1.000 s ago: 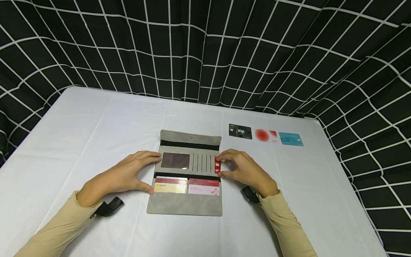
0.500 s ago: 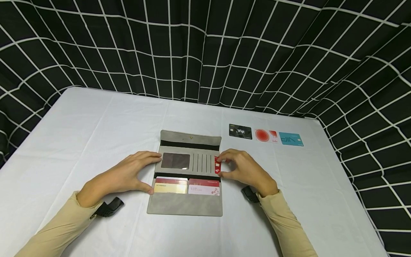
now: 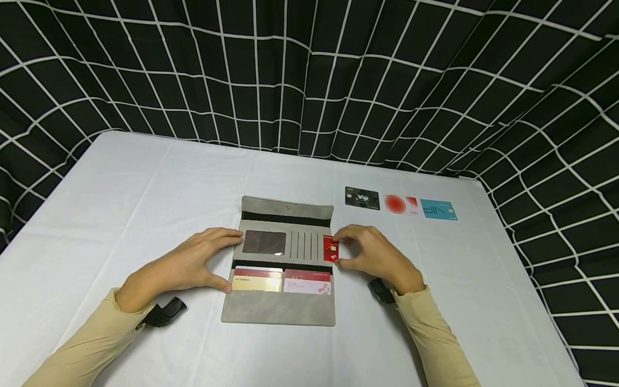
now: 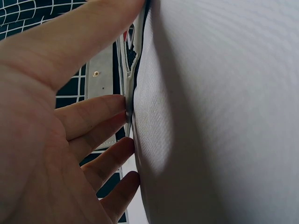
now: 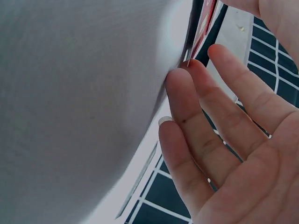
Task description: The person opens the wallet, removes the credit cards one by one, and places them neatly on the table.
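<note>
A grey wallet [image 3: 278,308] lies unfolded in front of me in the head view. My left hand [image 3: 189,259] rests at its left side, fingertips on the edge of the middle panel and thumb at the lower panel; the left wrist view shows the fingers nearly straight. My right hand [image 3: 379,259] pinches a red card [image 3: 331,248] by its top and bottom edges, between fingers and thumb. Part of that card sticks out of the rightmost slot of the middle panel. In the right wrist view the fingertips [image 5: 180,81] are right at the card's edge.
A black Vip card [image 3: 361,198], a white card with a red circle [image 3: 395,203] and a teal card [image 3: 438,209] lie in a row at the back right. A gold card [image 3: 256,283] and a pink VIP card [image 3: 307,285] sit in the lower pockets, with red cards behind.
My right hand has moved slightly to the right with the red card, and more of the card shows out of the slot. The left hand and wallet have stayed put.
</note>
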`<state>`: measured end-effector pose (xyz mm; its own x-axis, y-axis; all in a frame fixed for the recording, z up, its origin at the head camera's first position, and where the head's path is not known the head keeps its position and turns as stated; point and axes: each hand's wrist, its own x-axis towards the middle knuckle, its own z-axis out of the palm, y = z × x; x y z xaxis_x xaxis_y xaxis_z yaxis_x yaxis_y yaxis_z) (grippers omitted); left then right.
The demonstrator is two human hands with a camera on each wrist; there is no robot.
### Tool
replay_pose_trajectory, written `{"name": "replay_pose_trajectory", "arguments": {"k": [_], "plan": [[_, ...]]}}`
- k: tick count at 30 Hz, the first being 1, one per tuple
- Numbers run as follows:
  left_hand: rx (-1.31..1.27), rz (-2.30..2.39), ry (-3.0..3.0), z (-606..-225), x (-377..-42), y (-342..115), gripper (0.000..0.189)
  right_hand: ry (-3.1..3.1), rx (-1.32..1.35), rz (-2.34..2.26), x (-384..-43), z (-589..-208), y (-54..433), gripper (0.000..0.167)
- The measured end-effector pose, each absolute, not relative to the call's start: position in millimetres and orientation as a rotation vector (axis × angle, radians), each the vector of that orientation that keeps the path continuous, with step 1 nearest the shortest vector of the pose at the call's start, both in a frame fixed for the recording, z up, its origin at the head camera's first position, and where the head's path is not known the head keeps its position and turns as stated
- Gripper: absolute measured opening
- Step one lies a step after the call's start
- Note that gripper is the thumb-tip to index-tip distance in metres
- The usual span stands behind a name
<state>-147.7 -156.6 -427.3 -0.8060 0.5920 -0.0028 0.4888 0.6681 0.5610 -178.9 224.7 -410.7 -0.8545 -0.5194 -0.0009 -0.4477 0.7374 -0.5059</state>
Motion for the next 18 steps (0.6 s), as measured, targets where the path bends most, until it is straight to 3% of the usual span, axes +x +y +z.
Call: {"name": "replay_pose_trajectory", "arguments": {"k": [8, 18], "plan": [[0.894, 0.823, 2.697, -426.7, -147.4, -156.9, 0.096, 2.783, -0.818, -0.683, -176.6, -411.1, 222.4, 0.054], [0.898, 0.825, 2.699, -428.2, -148.4, -157.9, 0.094, 2.764, -0.807, -0.689, -176.8, -410.3, 221.6, 0.055]]}}
